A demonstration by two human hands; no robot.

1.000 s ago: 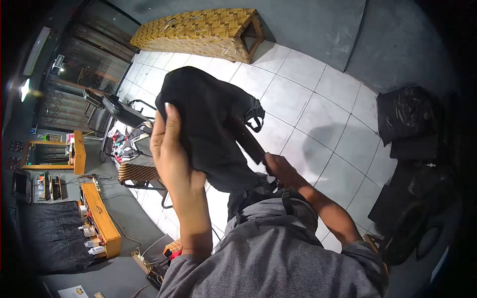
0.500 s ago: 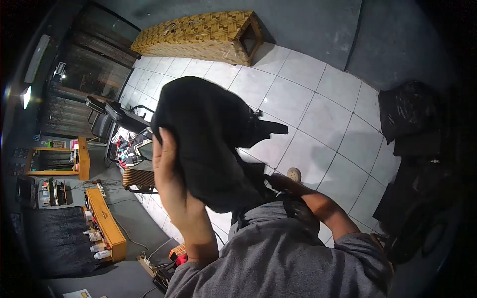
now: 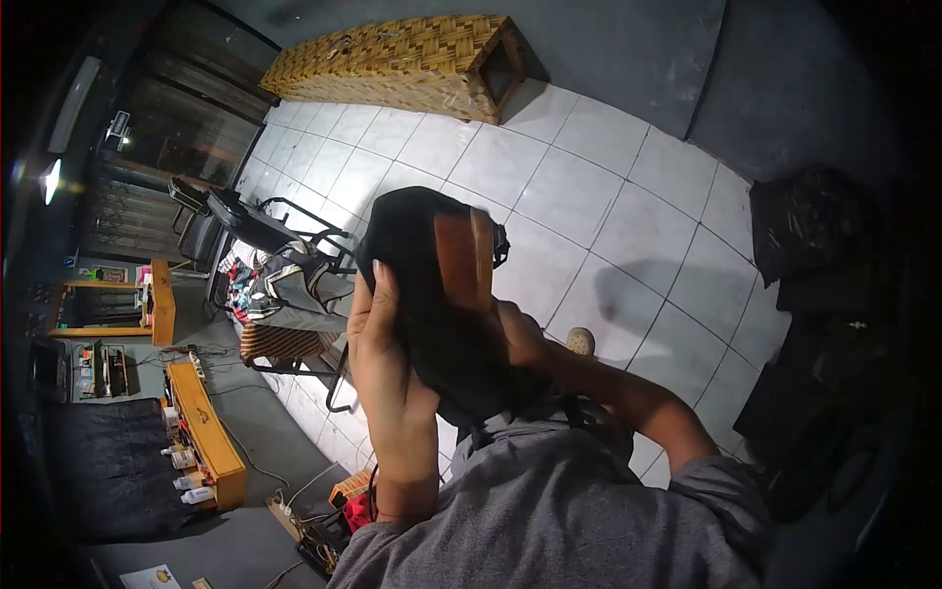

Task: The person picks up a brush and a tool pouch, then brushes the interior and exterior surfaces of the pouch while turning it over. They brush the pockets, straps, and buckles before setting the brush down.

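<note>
A black fabric item (image 3: 417, 285), like a small soft bag, is held up in front of my chest between both hands. A brown panel (image 3: 453, 260) with a paler strip along its right side shows on its upper face. My left hand (image 3: 378, 339) grips its left edge, thumb on the near face and the other fingers partly hidden around the side. On the lower right side, my right hand (image 3: 520, 334) closes on it beside the brown panel, in shadow with its fingertips partly hidden.
A long woven-patterned bench (image 3: 392, 64) lies along the far wall on white tiles (image 3: 579, 187). To the left are a black-framed chair (image 3: 294, 344), a clothes pile (image 3: 250, 285) and a wooden shelf (image 3: 206, 432) with bottles. Black bags (image 3: 810, 226) sit at right.
The black item has turned and drawn in more compactly, bringing its brown panel into view. My right hand has moved up onto its side, and my left hand has shifted slightly right.
</note>
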